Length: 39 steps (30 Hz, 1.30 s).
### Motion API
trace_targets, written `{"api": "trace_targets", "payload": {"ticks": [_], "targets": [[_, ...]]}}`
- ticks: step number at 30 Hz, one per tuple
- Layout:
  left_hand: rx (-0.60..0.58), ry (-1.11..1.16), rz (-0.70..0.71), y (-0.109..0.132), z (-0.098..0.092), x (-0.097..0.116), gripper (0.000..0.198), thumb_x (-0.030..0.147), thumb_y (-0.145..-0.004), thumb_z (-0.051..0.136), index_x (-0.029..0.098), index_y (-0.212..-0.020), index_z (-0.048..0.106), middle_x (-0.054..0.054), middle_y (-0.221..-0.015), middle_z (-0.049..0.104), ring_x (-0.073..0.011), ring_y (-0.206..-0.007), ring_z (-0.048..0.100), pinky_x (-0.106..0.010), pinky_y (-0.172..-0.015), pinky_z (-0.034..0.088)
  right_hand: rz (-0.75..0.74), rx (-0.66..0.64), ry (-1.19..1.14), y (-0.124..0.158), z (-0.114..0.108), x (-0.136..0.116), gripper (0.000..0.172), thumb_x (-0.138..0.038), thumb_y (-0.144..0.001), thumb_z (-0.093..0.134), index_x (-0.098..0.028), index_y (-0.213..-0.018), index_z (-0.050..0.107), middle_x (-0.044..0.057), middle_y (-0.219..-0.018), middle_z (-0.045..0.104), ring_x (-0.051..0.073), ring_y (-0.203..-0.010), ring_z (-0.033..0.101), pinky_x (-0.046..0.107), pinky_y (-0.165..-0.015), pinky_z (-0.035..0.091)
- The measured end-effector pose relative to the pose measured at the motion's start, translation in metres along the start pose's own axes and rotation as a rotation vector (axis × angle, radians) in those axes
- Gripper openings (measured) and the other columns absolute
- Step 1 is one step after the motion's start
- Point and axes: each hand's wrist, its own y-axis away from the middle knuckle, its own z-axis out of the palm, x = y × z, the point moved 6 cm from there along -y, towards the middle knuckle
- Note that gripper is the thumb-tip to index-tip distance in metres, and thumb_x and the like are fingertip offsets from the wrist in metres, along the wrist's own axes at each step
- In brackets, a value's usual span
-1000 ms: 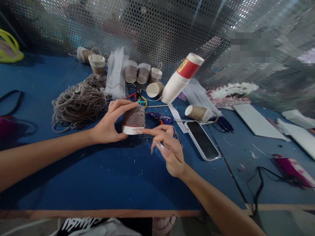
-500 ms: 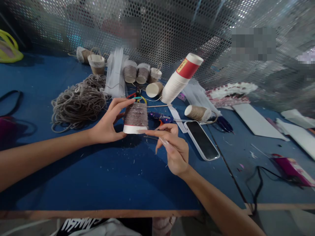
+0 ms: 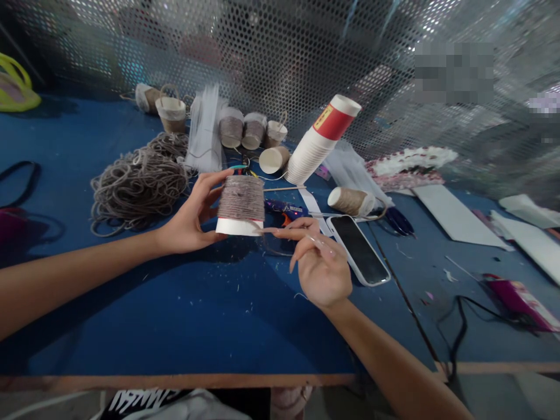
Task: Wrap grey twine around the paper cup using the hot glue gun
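Note:
My left hand (image 3: 192,213) is wrapped round an upside-down paper cup (image 3: 240,226), thumb near the white rim and fingers at the base. Grey-brown cord (image 3: 241,197) is wound in tight rows over most of the cup; a white band stays bare by the rim. To the right, my right hand (image 3: 324,259) has its fingertips at the rim, pinching the strand that leaves the winding. Part of that strand hangs in a thin loop below the fingers. Behind the cup lies a blue glue gun (image 3: 284,207) with an orange trigger, partly hidden.
A heap of grey cord (image 3: 137,184) lies left. Behind stand several cord-wrapped cups (image 3: 231,128) and a tilted stack of paper cups (image 3: 312,143). A phone (image 3: 361,251) and scissors with dark handles (image 3: 399,221) lie right. Perforated metal mesh (image 3: 280,58) borders the back.
The cup has come slightly up and nearer, its base tipping. My right hand has shifted a little right, away from the rim, drawing the strand out.

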Motion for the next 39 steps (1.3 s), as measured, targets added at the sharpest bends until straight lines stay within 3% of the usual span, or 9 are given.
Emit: {"api": "trace_targets", "payload": {"ticks": [5, 8, 16, 22, 25, 27, 29, 32, 39], "targets": [[0.009, -0.015, -0.013, 0.001, 0.000, 0.000, 0.086, 0.029, -0.075, 0.084, 0.034, -0.148, 0.039, -0.013, -0.153, 0.036, -0.0339, -0.137, 0.052, -0.045, -0.103, 0.059, 0.038, -0.145, 0.063, 0.004, 0.007, 0.001, 0.047, -0.041, -0.098, 0.044, -0.031, -0.059, 0.068, 0.002, -0.083, 0.078, 0.027, -0.102, 0.058, 0.054, -0.098, 0.044], [0.007, -0.025, -0.018, 0.001, 0.000, -0.002, 0.084, 0.032, -0.075, 0.084, 0.033, -0.146, 0.039, -0.014, -0.153, 0.038, -0.0336, -0.136, 0.053, -0.046, -0.104, 0.058, 0.021, -0.162, 0.080, 0.005, 0.009, 0.001, 0.045, -0.040, -0.098, 0.043, -0.032, -0.064, 0.071, 0.002, -0.072, 0.075, 0.028, -0.102, 0.058, 0.054, -0.099, 0.043], [0.002, 0.034, -0.028, 0.003, -0.001, -0.008, 0.083, 0.031, -0.073, 0.085, 0.032, -0.143, 0.040, -0.014, -0.152, 0.041, -0.0327, -0.133, 0.055, -0.044, -0.104, 0.058, -0.149, 0.214, 0.026, 0.004, -0.007, -0.011, 0.036, -0.030, -0.093, 0.046, -0.026, -0.060, 0.059, 0.002, -0.082, 0.077, 0.023, -0.081, 0.061, 0.044, -0.076, 0.046], [-0.008, 0.071, -0.042, 0.001, 0.000, -0.006, 0.080, 0.028, -0.072, 0.086, 0.031, -0.139, 0.042, -0.012, -0.149, 0.044, -0.0319, -0.132, 0.057, -0.044, -0.105, 0.057, -0.174, -0.068, 0.171, 0.007, 0.006, -0.013, 0.031, -0.030, -0.097, 0.042, -0.025, -0.070, 0.058, 0.000, -0.108, 0.078, 0.025, -0.102, 0.062, 0.050, -0.093, 0.044], [-0.052, 0.084, -0.031, 0.000, 0.001, -0.004, 0.079, 0.025, -0.073, 0.085, 0.033, -0.138, 0.042, -0.010, -0.145, 0.049, -0.0303, -0.126, 0.062, -0.043, -0.102, 0.059, -0.223, -0.042, 0.202, 0.007, 0.006, -0.010, 0.014, -0.036, -0.091, 0.056, -0.028, -0.102, 0.057, 0.005, -0.140, 0.062, 0.028, -0.128, 0.056, 0.052, -0.100, 0.048], [-0.088, 0.091, -0.048, 0.000, 0.003, -0.004, 0.081, 0.024, -0.071, 0.088, 0.034, -0.138, 0.041, -0.010, -0.143, 0.051, -0.0305, -0.123, 0.064, -0.044, -0.099, 0.060, -0.208, -0.062, 0.284, 0.006, 0.010, -0.005, 0.052, -0.037, -0.082, 0.069, -0.028, -0.126, 0.043, 0.012, -0.156, 0.044, 0.031, -0.144, 0.044, 0.055, -0.108, 0.046], [-0.119, 0.099, -0.069, 0.001, 0.005, -0.005, 0.086, 0.026, -0.068, 0.090, 0.034, -0.138, 0.041, -0.010, -0.144, 0.050, -0.0323, -0.124, 0.064, -0.046, -0.100, 0.060, -0.175, -0.148, 0.365, 0.005, 0.016, 0.003, 0.078, -0.037, -0.078, 0.076, -0.029, -0.139, 0.028, 0.016, -0.160, 0.035, 0.032, -0.151, 0.034, 0.058, -0.116, 0.040], [-0.171, 0.089, -0.082, 0.003, 0.009, -0.004, 0.091, 0.026, -0.067, 0.091, 0.033, -0.140, 0.039, -0.013, -0.147, 0.048, -0.0346, -0.130, 0.060, -0.050, -0.106, 0.056, -0.173, -0.213, 0.364, 0.005, 0.019, 0.009, 0.081, -0.037, -0.083, 0.074, -0.032, -0.143, 0.021, 0.015, -0.157, 0.039, 0.031, -0.149, 0.038, 0.059, -0.119, 0.037], [-0.284, -0.041, -0.064, 0.003, 0.014, 0.009, 0.106, 0.027, -0.067, 0.090, 0.033, -0.153, 0.029, -0.015, -0.157, 0.041, -0.0384, -0.141, 0.050, -0.055, -0.116, 0.047, -0.223, -0.169, 0.370, 0.004, 0.014, 0.016, 0.079, -0.040, -0.077, 0.081, -0.033, -0.135, 0.028, 0.013, -0.140, 0.049, 0.029, -0.133, 0.056, 0.056, -0.113, 0.048]]}}
